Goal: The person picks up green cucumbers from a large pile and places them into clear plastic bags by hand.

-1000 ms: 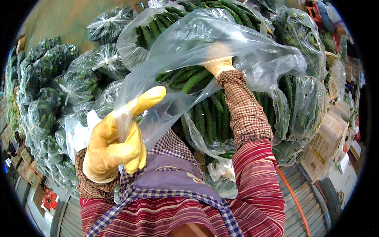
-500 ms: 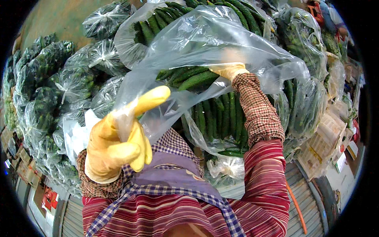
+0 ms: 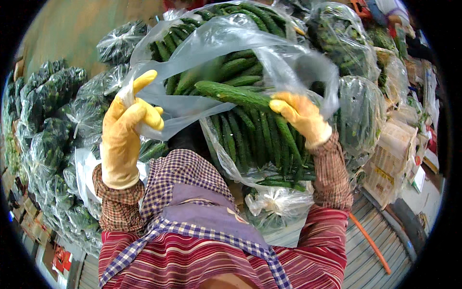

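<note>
My left hand (image 3: 127, 125), in a yellow rubber glove, is closed on the rim of a clear plastic bag (image 3: 185, 103). The bag's mouth is spread wide between my hands, and its far edge arches over a pile of cucumbers. My right hand (image 3: 299, 115), gloved alike, grips the right end of a long green cucumber (image 3: 228, 95) that lies crosswise at the bag's opening. Just below it, more cucumbers (image 3: 255, 139) stand packed in another open clear bag (image 3: 210, 135). Behind the raised film, further cucumbers (image 3: 192, 29) fill a large bag.
Several tied bags of green produce (image 3: 50, 135) are stacked on the left. More filled bags (image 3: 358, 108) stand on the right, beside a printed paper sheet or carton (image 3: 390, 161). A knotted bag (image 3: 279, 202) lies near me. An orange strip (image 3: 370, 243) crosses the slatted surface.
My right hand has come out from beneath the plastic film, down and toward the right, now with a cucumber. My left hand has risen and moved slightly left, still holding the bag's rim.
</note>
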Motion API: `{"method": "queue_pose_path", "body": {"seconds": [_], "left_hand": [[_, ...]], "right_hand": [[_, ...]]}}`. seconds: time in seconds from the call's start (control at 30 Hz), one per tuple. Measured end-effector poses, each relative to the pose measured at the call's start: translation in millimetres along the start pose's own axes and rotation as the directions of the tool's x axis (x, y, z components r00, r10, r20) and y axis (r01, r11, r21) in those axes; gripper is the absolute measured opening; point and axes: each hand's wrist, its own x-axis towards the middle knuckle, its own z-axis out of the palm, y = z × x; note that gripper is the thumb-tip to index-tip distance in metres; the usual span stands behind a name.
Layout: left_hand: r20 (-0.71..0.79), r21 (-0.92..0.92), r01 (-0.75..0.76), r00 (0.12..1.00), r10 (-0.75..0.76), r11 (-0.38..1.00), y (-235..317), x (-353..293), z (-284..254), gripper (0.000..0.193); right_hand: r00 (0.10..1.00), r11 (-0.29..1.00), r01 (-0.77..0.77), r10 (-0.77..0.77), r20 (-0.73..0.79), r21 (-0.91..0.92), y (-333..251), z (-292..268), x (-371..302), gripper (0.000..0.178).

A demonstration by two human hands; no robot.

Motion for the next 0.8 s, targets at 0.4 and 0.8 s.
{"method": "queue_pose_path", "body": {"seconds": [0.4, 0.8], "left_hand": [[-0.074, 0.993, 0.050, 0.970, 0.233, 0.106, 13, -43, 8, 0.035], [0.756, 0.296, -0.489, 0.645, 0.112, 0.820, -71, -88, 267, 0.031]], "right_hand": [[0.902, 0.563, 0.046, 0.332, -0.277, 0.825, -93, 10, -163, 0.056], [0.776, 0.046, 0.339, 0.552, -0.306, 0.940, -76, 142, -269, 0.060]]}}
